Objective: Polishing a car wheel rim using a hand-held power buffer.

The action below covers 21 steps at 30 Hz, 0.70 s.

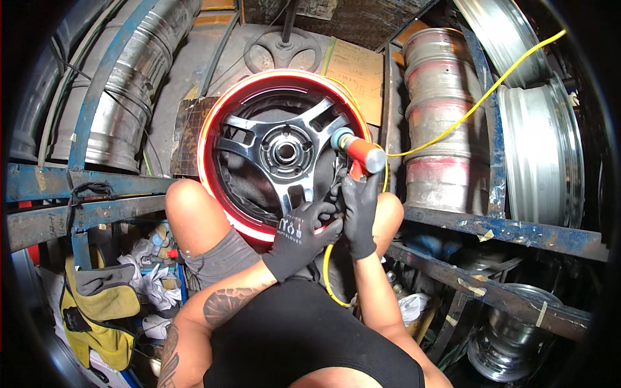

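A wheel (301,129) with a glossy red rim and polished, split spokes sits between my bent knees, over dark cloth inside it. My right hand (359,216), in a black glove, grips a red cylindrical power tool (359,149) whose head rests at the upper right spoke. A yellow hose (328,271) runs down from the hands and loops toward my lap. My left hand (299,238), also gloved, is at the lower rim beside my right hand, fingers curled; what they hold is hidden.
Blue metal racks (550,239) at both sides hold stacked silver rims (440,97). A cardboard sheet (356,64) and a spoked handwheel (257,48) are behind the wheel. Yellow-grey cloth (97,304) and crumpled white material (158,291) lie lower left; more rims (498,349) sit lower right.
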Available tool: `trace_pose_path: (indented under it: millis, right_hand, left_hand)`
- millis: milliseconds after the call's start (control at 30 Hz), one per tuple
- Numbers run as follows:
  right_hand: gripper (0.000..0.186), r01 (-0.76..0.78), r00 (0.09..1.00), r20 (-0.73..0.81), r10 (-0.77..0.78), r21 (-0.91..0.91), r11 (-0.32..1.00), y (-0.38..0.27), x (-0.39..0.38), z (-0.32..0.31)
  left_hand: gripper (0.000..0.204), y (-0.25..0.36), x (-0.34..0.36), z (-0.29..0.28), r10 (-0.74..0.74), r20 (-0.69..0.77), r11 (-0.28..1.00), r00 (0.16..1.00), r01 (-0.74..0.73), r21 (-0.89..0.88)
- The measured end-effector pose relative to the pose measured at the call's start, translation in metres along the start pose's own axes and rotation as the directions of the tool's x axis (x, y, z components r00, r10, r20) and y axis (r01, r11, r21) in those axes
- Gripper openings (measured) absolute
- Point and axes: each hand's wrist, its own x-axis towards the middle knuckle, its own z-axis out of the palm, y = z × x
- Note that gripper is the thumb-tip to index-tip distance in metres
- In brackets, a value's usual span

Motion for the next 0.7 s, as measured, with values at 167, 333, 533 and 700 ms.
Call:
trace_pose_path:
  millis: [167,333,533,700]
  right_hand:
    - [0.07,0.096,0.977,0.215,0.002,-0.446,0.89,0.034,0.048,-0.019]
    - [0.075,0.182,0.938,0.346,0.024,-0.55,0.815,0.043,0.064,-0.015]
    - [0.085,0.21,0.812,0.557,0.174,-0.557,0.804,0.018,0.054,-0.013]
    - [0.082,0.02,0.759,0.55,0.348,-0.554,0.832,0.003,0.061,-0.023]
  left_hand:
    - [0.097,-0.037,0.012,0.018,-0.309,0.182,0.848,0.933,0.357,-0.392]
    - [0.11,-0.039,0.021,0.029,-0.286,0.286,0.579,0.915,0.403,-0.709]
    - [0.096,-0.032,0.009,0.024,-0.195,0.434,0.482,0.879,0.472,-0.738]
    - [0.096,-0.024,0.018,0.038,-0.185,0.45,0.423,0.874,0.484,-0.766]
